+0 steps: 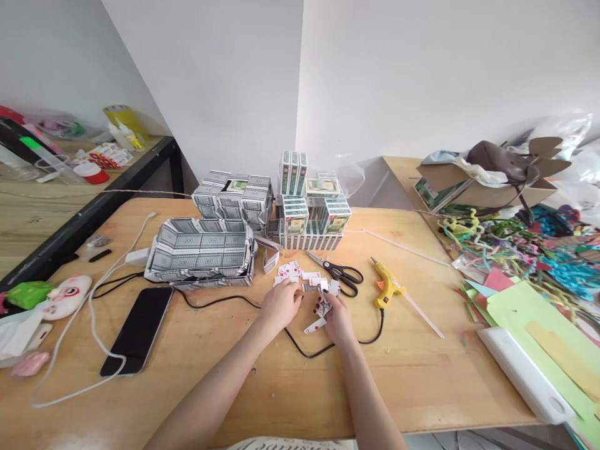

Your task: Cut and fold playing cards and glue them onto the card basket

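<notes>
My left hand [280,304] is closed, its fingers curled down at the near edge of a loose pile of white playing cards [289,270]; its fingertips are partly hidden. My right hand [338,317], with dark nail polish, pinches a few small playing cards [323,307], which look cut or folded. Between the hands lie more card pieces, one with its patterned back up. A narrow card strip [315,325] with a red mark sits just below the right hand. Black-handled scissors [344,275] rest open beyond that hand.
A yellow glue gun [387,284] lies to the right, its black cord looping in front of my hands. Behind stand a patterned card tray [201,250], a covered block [234,199] and stacked card boxes [312,212]. A phone [137,331] lies left; coloured paper [539,331] lies right.
</notes>
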`<state>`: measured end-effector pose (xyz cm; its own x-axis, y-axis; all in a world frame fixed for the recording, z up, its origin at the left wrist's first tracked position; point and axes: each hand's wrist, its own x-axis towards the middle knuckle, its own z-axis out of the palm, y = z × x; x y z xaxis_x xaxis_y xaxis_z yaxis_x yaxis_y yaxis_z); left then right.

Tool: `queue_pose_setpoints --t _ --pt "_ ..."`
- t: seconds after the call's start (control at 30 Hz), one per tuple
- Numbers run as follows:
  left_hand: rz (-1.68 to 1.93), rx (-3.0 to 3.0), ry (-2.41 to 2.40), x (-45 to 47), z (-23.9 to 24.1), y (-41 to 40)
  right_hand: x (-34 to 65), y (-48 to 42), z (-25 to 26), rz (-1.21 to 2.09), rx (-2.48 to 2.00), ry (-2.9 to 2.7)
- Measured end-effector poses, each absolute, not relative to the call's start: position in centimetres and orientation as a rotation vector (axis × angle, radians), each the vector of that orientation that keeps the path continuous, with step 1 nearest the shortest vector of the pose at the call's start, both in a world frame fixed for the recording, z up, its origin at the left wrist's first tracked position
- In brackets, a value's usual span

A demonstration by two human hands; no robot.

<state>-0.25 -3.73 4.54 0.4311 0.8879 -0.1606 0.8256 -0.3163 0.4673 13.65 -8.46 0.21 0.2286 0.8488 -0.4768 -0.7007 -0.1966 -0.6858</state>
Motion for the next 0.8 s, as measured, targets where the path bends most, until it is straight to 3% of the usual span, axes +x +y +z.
queue_pose_setpoints --t 0.8 --pt "0.067 2.123 1.576 3.0 3.8 -2.1 13.4 -8.2 -0.1 1.312 -0.983 -0.272"
